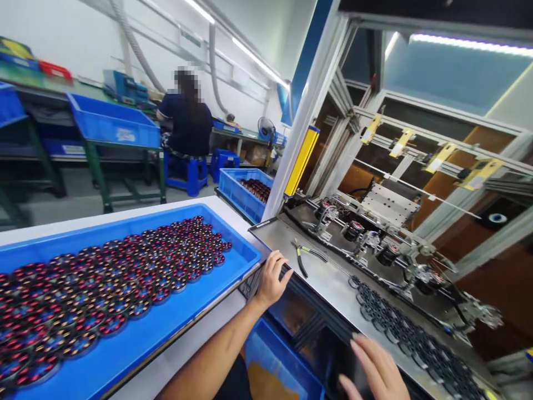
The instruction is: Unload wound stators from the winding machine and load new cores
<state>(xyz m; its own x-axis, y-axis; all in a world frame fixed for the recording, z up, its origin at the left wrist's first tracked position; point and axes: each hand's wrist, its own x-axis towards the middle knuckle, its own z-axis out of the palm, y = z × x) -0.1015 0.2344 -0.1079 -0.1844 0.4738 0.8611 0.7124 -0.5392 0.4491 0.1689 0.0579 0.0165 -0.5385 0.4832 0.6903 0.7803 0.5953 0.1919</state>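
Observation:
My left hand (272, 280) lies over the metal bench's front edge, close to the corner of a shallow blue tray (233, 280). Its fingers are stretched out, with nothing visible in them. Rows of ring-shaped motor stators (120, 289) with red and copper windings fill much of that tray. Lower right, my right hand (377, 369) hovers near the bench edge, blurred, thumb apart from the fingers and holding nothing I can see. Beyond it, many black rings (410, 336) lie in rows on the metal bench (333, 286). Green-handled pliers (306, 258) rest farther back.
A winding machine (387, 244) with several heads stands behind the bench, inside a frame with a yellow strip (302, 161). Below my hands is a blue bin (277, 355). Another blue crate (239, 191) holds wound parts. A person (187, 119) sits at the far workbench.

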